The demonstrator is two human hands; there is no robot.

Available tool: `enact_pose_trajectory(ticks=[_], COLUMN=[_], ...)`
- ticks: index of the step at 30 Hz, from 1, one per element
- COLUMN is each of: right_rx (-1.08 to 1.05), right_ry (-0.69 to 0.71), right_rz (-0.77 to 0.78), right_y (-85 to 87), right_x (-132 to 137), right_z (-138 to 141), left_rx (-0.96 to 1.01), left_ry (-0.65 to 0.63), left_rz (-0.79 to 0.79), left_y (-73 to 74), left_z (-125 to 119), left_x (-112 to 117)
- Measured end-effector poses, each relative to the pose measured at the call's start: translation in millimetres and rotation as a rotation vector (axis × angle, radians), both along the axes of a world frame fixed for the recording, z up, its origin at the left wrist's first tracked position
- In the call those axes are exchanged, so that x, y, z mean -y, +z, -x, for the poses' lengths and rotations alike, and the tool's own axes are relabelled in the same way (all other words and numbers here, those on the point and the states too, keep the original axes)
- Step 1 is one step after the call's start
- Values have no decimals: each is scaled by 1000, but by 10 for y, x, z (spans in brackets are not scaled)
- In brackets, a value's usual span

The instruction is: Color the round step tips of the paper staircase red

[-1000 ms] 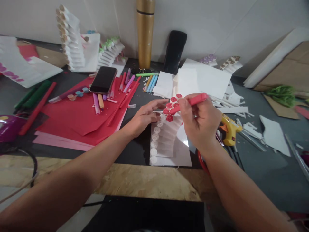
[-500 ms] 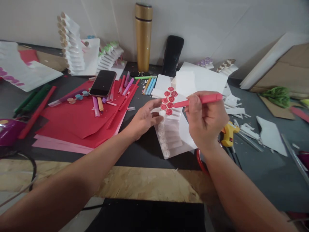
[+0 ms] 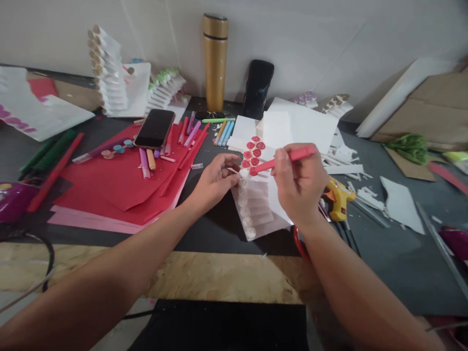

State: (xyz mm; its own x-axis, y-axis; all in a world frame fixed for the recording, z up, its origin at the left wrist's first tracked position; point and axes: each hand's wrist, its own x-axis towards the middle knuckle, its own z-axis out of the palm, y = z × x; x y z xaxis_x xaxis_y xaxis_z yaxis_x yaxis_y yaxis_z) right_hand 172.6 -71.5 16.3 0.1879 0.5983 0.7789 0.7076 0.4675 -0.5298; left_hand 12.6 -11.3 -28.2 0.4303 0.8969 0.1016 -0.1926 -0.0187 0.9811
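Note:
My right hand [image 3: 298,187] is closed round a red marker [image 3: 283,159] whose tip rests on a red-coloured circle at the top of a white paper stair model [image 3: 258,204]. Several of its rolled ends near the top are red [image 3: 253,153]; the lower ones are white. My left hand [image 3: 214,180] holds the left edge of the model, fingers curled against it. The model stands on a white sheet on the dark table.
Red and pink paper sheets [image 3: 120,180] with markers and a black phone [image 3: 154,127] lie to the left. A yellow glue gun [image 3: 338,197] sits right of my right hand. A gold flask [image 3: 215,61], a dark case [image 3: 258,87] and other white stair models [image 3: 109,68] stand at the back.
The marker tip has shifted among the top circles and now touches a lower red one. Both hands and the model have moved slightly left and up in view.

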Motion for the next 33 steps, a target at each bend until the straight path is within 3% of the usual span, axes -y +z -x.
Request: enact_pose_trajectory(ticks=[8,33], right_rx=[36,37], right_ry=[79,109], right_rz=[117,48], right_y=[16,13], right_x=[24,48], right_z=[12,11], left_rx=[-3,11], left_ry=[-68,-102], left_rz=[25,33], left_y=[24,25], left_z=[4,21], left_x=[11,-9])
